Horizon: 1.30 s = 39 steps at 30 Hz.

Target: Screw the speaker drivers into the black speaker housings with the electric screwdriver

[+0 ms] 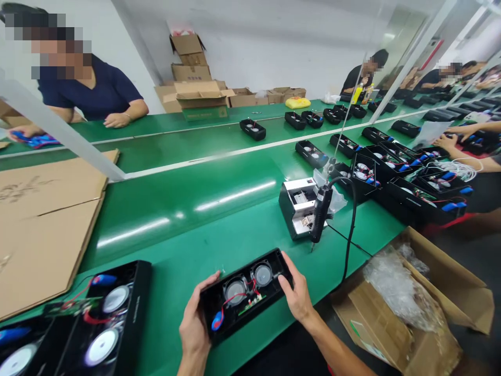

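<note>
Between my two hands is an open black speaker housing (230,322), tilted over the near edge of the green bench. Two round speaker drivers, a green circuit board, red wires and a blue battery show inside it. My left hand (195,318) grips its left end, with the fingers partly hidden behind the case. At the right end, my right hand (298,292) holds on with the thumb over the rim. Beyond my right hand hangs a black electric screwdriver (321,209), bit downward, in front of a silver and black screw feeder (297,209).
More open speaker housings (135,318) lie at the lower left, and several others crowd the right side. Flattened cardboard (50,219) covers the left of the bench. A carton with plastic wrap (403,297) stands at the lower right. Across the bench sits a person (94,94).
</note>
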{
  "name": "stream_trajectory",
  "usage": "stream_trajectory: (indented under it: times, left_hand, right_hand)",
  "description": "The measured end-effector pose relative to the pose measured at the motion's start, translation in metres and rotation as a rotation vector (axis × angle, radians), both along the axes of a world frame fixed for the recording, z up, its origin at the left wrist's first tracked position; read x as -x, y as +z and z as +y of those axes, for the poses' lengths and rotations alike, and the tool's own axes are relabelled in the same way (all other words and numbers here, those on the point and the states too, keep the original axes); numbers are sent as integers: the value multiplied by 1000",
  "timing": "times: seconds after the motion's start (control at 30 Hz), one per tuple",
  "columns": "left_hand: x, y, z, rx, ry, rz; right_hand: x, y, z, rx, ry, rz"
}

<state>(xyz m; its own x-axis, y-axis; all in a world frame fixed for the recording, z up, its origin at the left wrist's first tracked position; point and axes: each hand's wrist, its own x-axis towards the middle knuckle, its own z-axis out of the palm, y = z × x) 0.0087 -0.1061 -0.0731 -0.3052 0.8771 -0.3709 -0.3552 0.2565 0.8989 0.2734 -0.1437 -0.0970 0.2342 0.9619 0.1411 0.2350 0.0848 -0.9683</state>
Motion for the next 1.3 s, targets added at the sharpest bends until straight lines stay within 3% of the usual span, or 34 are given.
stream_trajectory:
  times: [0.13,0.23,0.47,1.3]
  left_hand:
    - [-3,-7,-4,-199,-7,205]
    - [2,-13,1,-176,-35,315]
    - [8,-22,12,-112,-30,307]
    - [-2,-21,3,-236,47,292]
  right_hand:
    - [-6,-8,-4,-56,44,-77]
    - [-10,-11,-2,-61,50,-91]
    - [-9,-13,-2,-55,50,-91]
    - [-11,-19,-6,-52,35,-32]
